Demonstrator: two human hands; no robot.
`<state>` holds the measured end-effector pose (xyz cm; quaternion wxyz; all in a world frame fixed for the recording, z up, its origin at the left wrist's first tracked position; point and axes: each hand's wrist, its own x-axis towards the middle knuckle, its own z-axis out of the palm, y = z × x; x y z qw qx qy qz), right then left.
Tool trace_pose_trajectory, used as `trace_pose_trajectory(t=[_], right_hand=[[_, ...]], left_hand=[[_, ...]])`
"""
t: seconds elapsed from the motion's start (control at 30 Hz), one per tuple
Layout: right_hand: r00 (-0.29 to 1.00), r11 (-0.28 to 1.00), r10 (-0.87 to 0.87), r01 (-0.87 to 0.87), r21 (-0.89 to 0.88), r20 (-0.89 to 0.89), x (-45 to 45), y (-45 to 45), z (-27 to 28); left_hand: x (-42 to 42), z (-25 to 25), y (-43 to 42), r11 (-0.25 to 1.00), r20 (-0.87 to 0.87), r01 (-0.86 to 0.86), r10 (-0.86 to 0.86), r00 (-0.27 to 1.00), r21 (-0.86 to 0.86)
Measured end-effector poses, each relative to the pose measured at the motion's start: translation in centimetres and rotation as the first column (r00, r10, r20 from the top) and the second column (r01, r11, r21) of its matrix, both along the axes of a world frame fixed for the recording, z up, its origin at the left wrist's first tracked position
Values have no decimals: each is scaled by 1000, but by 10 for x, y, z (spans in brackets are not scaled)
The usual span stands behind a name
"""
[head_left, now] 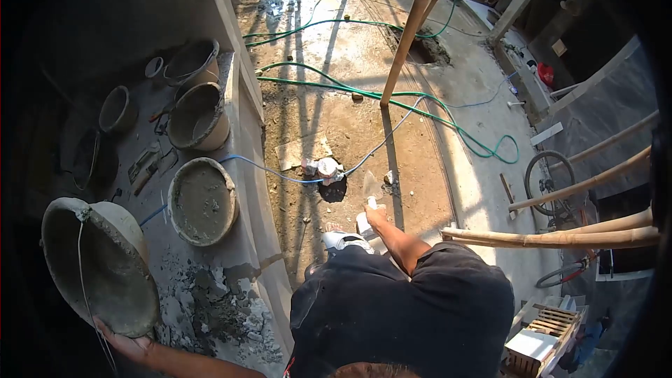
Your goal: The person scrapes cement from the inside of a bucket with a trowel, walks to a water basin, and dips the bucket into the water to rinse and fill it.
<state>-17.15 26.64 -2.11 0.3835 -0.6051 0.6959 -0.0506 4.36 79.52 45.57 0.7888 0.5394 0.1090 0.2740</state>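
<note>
At the lower left, my left hand (126, 341) is closed on the rim of a cement-coated bucket (105, 266). This bucket is tipped on its side, its mouth facing me, and a thin wire handle hangs across it. My right hand (378, 215) grips the pale handle of a trowel (371, 185), whose blade points away over the dirt ground. Beside the tipped bucket, a round tub of wet mortar (203, 201) stands on the ledge. Wet and dried mortar (217, 315) is smeared and crumbled over the ledge below it.
More mortar-stained buckets (199, 117) line the ledge at the left. A blue cable (273, 173) runs to a whitish lump (327, 168) beside a small hole. Green hoses (336, 84) cross the ground. Bamboo poles (409, 35) stand ahead; others (553, 238) jut in from the right near a bicycle wheel (549, 178).
</note>
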Motion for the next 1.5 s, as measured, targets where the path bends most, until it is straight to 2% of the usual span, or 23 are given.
trace_pose_trajectory(t=[0.13,0.17,0.27,0.33,0.37,0.43,0.47,0.53,0.57,0.6,0.67,0.73,0.77,0.9,1.07,1.1,1.2,1.23,1.27,1.33,1.4,1.43,1.5], right_hand=[[989,982,-110,124,140,-104,-49,-24,-20],[977,970,-178,194,143,-116,-43,-23,21],[967,961,-186,216,175,-174,-45,-39,32],[963,955,-233,253,153,-137,-52,-51,-12],[961,952,-248,265,150,-126,-52,-58,-24],[965,940,-260,258,222,-25,-47,-73,13],[966,941,-255,255,222,-26,-50,-79,23],[968,956,-236,216,198,81,-60,-95,32],[947,949,-313,310,54,69,-66,-96,17],[938,943,-330,323,76,111,-79,-101,5],[891,887,-442,418,195,104,-99,-109,17],[870,861,-487,464,207,75,-140,-109,-29],[836,830,-545,530,174,56,-146,-104,-12],[531,552,-832,771,318,158,-176,-76,5],[394,386,-918,858,340,49,-178,-52,19],[385,378,-923,897,230,12,-171,-50,17],[406,382,-909,901,205,-91,-129,-65,62],[409,386,-908,900,204,-87,-120,-79,57],[420,401,-906,887,229,-42,-112,-89,52],[414,400,-910,883,245,-10,-94,-119,42],[578,579,-811,775,253,87,-68,-169,26],[694,690,-717,693,207,68,-50,-198,22],[868,859,-497,492,144,-2,5,-289,3]], left_hand=[[25,4,-63,999,-49,8,-6,999,41],[40,-5,-62,995,-28,91,-91,996,35],[45,8,-152,948,-20,318,-317,948,27],[52,3,-203,975,-78,218,-215,973,30],[56,1,-228,959,-104,283,-282,954,-8],[68,-15,-259,868,-73,481,-476,877,121],[71,-18,-288,856,-133,516,-514,848,-20],[79,-32,-332,827,-194,560,-544,817,41],[89,-46,-349,760,-154,649,-647,747,-46],[101,-60,-365,675,-100,727,-738,667,-125],[106,-75,-404,701,-151,705,-712,686,-106],[122,-102,-433,706,-117,698,-708,697,-115],[132,-117,-442,713,-154,694,-701,697,-103],[173,-171,-481,726,-199,681,-684,701,-98],[216,-221,-532,757,-259,644,-648,717,-112],[223,-233,-544,777,-290,622,-619,730,-95],[241,-240,-584,798,-345,599,-584,735,-74],[252,-251,-598,802,-390,595,-535,750,45],[262,-268,-611,790,-433,591,-480,763,165],[304,-332,-629,791,-384,585,-492,781,176],[329,-359,-667,816,-448,572,-479,755,91],[335,-341,-688,788,-573,593,-411,709,168],[368,-379,-714,789,-504,599,-465,728,138]])
